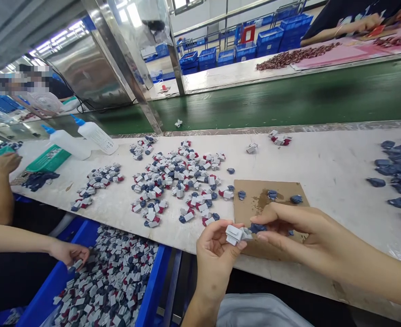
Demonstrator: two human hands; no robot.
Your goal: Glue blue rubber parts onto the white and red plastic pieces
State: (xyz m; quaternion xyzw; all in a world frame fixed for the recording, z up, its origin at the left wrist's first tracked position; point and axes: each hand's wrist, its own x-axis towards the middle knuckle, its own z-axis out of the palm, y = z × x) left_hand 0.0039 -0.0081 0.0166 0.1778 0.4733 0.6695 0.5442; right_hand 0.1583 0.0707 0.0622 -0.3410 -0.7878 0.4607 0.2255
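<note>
My left hand [216,259] pinches a small light-grey plastic part [233,235] between thumb and fingers. From the right, my right hand [289,227] grips a small dark-blue plastic piece [257,228] and holds it against the grey part's end. Whether the two are joined I cannot tell. Both hands are above the near side of a brown cardboard sheet [251,188]. On that sheet lie a few more dark-blue pieces [272,195] beside a wet stain. Left of it spreads a pile of grey, blue and red assembled parts [178,170].
A blue bin [159,272] full of similar parts stands at lower left, with a co-worker's hand [72,254] in it. Dark-blue pieces [396,168] heap at far right. Behind runs a green conveyor belt [255,100]. Two white bottles [96,136] with blue tips stand left.
</note>
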